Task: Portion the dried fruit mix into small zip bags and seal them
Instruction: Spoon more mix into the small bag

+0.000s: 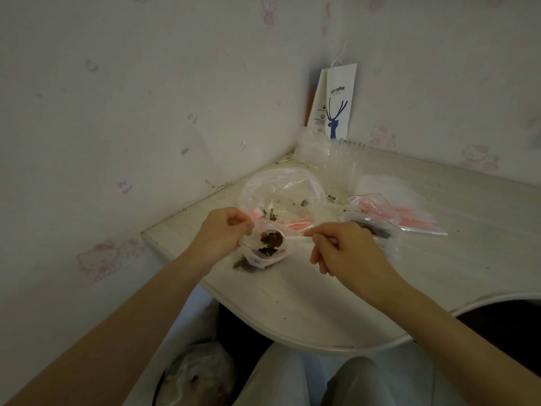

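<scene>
My left hand (221, 234) pinches the open mouth of a small zip bag (265, 257) with a red seal line, held just above the table. My right hand (345, 249) grips the handle of a white spoon (273, 240). The spoon's bowl is loaded with dark dried fruit mix and sits over the bag's mouth. Some dark mix lies inside the bag. Behind it stands a large clear supply bag (281, 191), open, with a few crumbs of mix at its bottom.
A pile of empty zip bags with red seals (404, 215) lies to the right, with a filled zip bag (371, 227) in front. Clear plastic cups (344, 168) and a paper coffee bag (336, 104) stand in the corner. The table's curved edge (292, 341) is near my knees.
</scene>
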